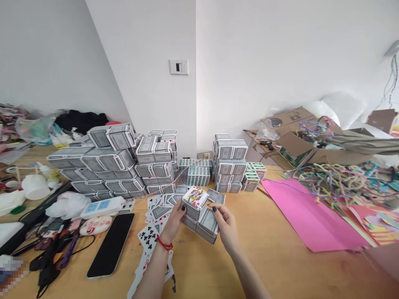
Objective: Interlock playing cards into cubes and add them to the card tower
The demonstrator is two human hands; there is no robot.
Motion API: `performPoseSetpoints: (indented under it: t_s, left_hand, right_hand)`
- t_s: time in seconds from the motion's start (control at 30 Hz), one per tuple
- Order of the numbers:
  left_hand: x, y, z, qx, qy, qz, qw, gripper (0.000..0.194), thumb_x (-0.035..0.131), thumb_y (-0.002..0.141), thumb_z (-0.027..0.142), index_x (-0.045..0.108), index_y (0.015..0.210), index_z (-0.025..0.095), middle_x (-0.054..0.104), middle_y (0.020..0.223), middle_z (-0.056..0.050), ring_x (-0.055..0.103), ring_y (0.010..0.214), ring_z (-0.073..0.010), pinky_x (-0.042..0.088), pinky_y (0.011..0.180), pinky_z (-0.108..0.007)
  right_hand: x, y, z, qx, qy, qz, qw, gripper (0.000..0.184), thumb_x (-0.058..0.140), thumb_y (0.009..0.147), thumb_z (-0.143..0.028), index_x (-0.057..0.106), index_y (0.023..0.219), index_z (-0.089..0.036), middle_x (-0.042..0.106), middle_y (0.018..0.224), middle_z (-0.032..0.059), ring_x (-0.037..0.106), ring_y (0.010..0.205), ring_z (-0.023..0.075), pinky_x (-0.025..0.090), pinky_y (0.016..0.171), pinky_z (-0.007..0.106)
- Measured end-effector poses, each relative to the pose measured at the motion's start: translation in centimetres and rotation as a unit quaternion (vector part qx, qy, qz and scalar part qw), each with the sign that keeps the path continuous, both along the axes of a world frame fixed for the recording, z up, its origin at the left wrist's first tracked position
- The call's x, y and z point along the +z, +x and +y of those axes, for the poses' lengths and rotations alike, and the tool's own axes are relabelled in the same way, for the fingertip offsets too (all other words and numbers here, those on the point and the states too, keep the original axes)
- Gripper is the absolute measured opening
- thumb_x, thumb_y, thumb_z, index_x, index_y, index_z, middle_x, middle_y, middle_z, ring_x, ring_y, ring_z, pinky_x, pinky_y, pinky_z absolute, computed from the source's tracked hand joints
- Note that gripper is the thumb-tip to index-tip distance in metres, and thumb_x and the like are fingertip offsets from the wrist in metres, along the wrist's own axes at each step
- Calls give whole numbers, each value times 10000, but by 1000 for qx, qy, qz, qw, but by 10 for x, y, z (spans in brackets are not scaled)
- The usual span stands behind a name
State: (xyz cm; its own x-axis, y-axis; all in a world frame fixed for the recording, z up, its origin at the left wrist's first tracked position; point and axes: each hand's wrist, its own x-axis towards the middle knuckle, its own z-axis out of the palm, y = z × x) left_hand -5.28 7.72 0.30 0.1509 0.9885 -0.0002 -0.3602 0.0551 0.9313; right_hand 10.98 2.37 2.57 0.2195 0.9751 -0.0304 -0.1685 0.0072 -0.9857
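Note:
Between my hands is a block of folded playing cards (207, 226), made of box shapes joined together, mostly showing grey patterned backs. A red face card (195, 196) lies face up on its upper left box. My left hand (175, 218), with a red string on the wrist, grips the block's left side, its thumb at the near edge. At the right side, my right hand (225, 222) has thumb and fingers closed against the block. Loose playing cards (149, 236) are spread beside and under my left forearm, some face up, others face down.
Stacked card blocks (106, 162) rise at the back left, with another card stack (230, 162) right of centre. Green-and-white card boxes (198, 175) stand between them. A phone (111, 245) and power strip (102, 207) lie left; pink paper (308, 216) and pipe cleaners (339, 182) lie right.

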Motion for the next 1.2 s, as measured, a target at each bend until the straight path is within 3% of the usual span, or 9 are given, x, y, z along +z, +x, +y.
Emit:
performPoseSetpoints:
  t_s: [0.13, 0.27, 0.43, 0.53, 0.67, 0.83, 0.93, 1.0, 1.2]
  left_hand:
    - [-8, 10, -4, 24, -19, -4, 1000, 510, 562, 683, 520, 611, 1054, 174, 609, 1129, -86, 473, 1138, -252, 334, 983, -363]
    - [-9, 20, -13, 43, -35, 14, 998, 473, 525, 714, 509, 620, 1027, 167, 597, 1152, -72, 449, 1166, -234, 309, 1001, -368]
    - [-7, 18, -20, 92, -89, 32, 991, 374, 543, 730, 438, 620, 1013, 206, 580, 1177, -53, 407, 1207, -219, 290, 1016, -344]
    - [-8, 10, -20, 53, -123, -9, 991, 385, 565, 720, 398, 589, 1053, 204, 607, 1130, -52, 485, 1131, -237, 378, 939, -363]
    - [-14, 2, -20, 46, -124, -53, 990, 434, 565, 708, 355, 549, 1117, 213, 638, 1066, -43, 570, 1008, -218, 439, 850, -341]
    - [-13, 1, -23, -30, -99, -99, 990, 475, 540, 724, 452, 543, 1139, 221, 653, 1027, -52, 576, 991, -233, 429, 849, -355]
    - [-7, 3, -27, -92, -138, -118, 979, 642, 324, 739, 668, 578, 1098, 201, 663, 996, -89, 576, 995, -258, 429, 837, -391]
    - [-4, 5, -28, -132, -169, -105, 971, 699, 256, 730, 706, 611, 1043, 192, 674, 955, -106, 586, 978, -272, 436, 819, -404]
    - [-4, 3, -33, -153, -216, -73, 962, 433, 453, 723, 584, 659, 693, 205, 693, 766, -91, 632, 841, -292, 461, 741, -416]
  right_hand:
    - [10, -2, -2, 1, 7, -2, 1000, 308, 511, 731, -472, 567, 881, -209, 489, 607, -14, 359, 480, 116, 273, 466, 224]
    - [4, 2, 5, -14, -18, 0, 1000, 347, 507, 721, -507, 570, 886, -208, 420, 514, -43, 349, 448, 118, 267, 453, 226]
    - [-20, 11, 8, -16, -38, -25, 999, 466, 433, 748, -589, 600, 969, -214, 583, 701, 12, 537, 679, 183, 406, 598, 260]
    - [-34, 13, 0, 5, -4, -12, 1000, 512, 411, 758, -609, 569, 1082, -246, 620, 955, 46, 549, 921, 221, 443, 734, 299]
    - [-42, 14, -10, 32, 43, -25, 998, 504, 538, 735, -529, 519, 1168, -272, 519, 1214, 52, 475, 1097, 227, 406, 888, 320]
    - [-45, 18, -11, 31, 45, 11, 998, 468, 568, 744, -471, 514, 1173, -293, 539, 1217, 37, 407, 1191, 230, 379, 945, 343]
    - [-48, 22, -9, 17, 41, 53, 998, 478, 584, 727, -477, 521, 1159, -283, 502, 1267, 41, 385, 1214, 239, 352, 969, 365]
    - [-46, 23, -9, 26, 32, 95, 995, 500, 587, 715, -491, 511, 1159, -273, 504, 1266, 57, 428, 1180, 253, 376, 941, 385]
    - [-36, 21, -16, 63, 57, 162, 983, 470, 620, 682, -439, 530, 1110, -265, 548, 1215, 81, 473, 1130, 279, 384, 913, 409]
